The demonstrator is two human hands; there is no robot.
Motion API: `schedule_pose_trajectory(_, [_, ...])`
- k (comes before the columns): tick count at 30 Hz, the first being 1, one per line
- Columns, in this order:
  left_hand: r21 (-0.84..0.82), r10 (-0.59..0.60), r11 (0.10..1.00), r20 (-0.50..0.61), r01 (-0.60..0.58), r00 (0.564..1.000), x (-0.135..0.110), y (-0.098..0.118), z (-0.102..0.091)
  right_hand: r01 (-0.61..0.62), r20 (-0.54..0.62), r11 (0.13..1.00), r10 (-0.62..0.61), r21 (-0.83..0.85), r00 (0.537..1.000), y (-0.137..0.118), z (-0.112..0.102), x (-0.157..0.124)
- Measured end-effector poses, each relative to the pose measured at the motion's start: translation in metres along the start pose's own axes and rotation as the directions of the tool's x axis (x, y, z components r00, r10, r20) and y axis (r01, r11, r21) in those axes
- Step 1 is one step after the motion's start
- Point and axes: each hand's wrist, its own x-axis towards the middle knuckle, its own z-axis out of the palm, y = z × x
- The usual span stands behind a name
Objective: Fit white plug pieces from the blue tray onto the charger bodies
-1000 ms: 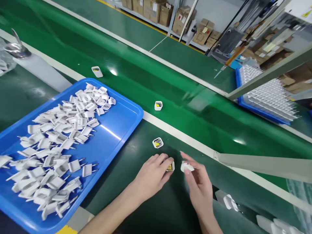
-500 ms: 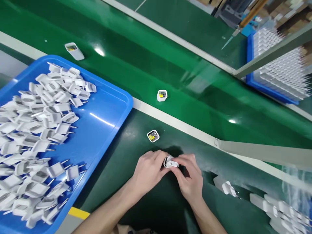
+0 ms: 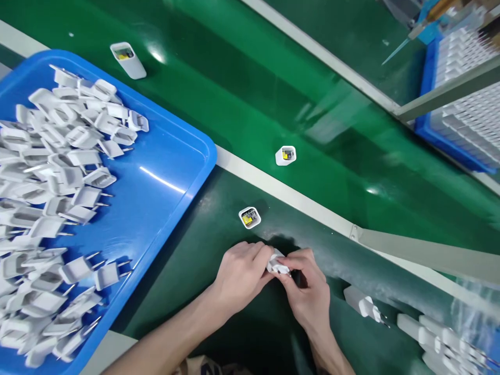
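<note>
My left hand is closed around a white charger housing, most of it hidden by the fingers. At its end sits a white plug cap with pins, pinched between the thumb and fingers of my right hand. The cap covers the housing's mouth; whether it is fully seated I cannot tell. Just beyond my hands, an open housing stands on the dark green bench, with yellow and dark parts inside. To the right lies a charger with its plug cap on, pins pointing away from my hands.
A blue tray on the left holds many loose plug caps. Two open housings ride on the green belt. Several capped chargers lie at lower right. A metal post crosses the right side.
The housing's dark open mouth in my hands is now covered by the plug cap. The housings on the belt have shifted rightward relative to the bench. The view has tilted slightly.
</note>
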Motion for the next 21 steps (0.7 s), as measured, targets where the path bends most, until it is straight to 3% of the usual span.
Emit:
schedule_pose_trajectory(6, [0.009,0.020,1.000,0.014,-0.020,1.000,0.0004,-0.0010,-0.0010,-0.079,0.051,0.996,0.081,-0.028,0.995,-0.0089,-0.0060,0.0060])
schedule_pose_trajectory(11, [0.034,0.024,0.999,0.027,-0.025,0.999,-0.0014,-0.0025,-0.0011,-0.024,0.111,0.998,0.031,-0.060,0.993,-0.0084,-0.0088,0.0090])
schedule_pose_trajectory(16, [0.058,0.021,0.998,0.059,-0.024,0.998,-0.0019,-0.0040,-0.0011,0.112,0.080,0.973,-0.097,-0.202,0.992,-0.0058,-0.0071,0.0071])
schedule_pose_trajectory(21, [0.101,0.017,0.995,0.049,-0.022,0.999,-0.0015,-0.0048,0.0010,0.159,0.097,0.953,-0.139,-0.258,0.986,-0.0057,-0.0029,0.0059])
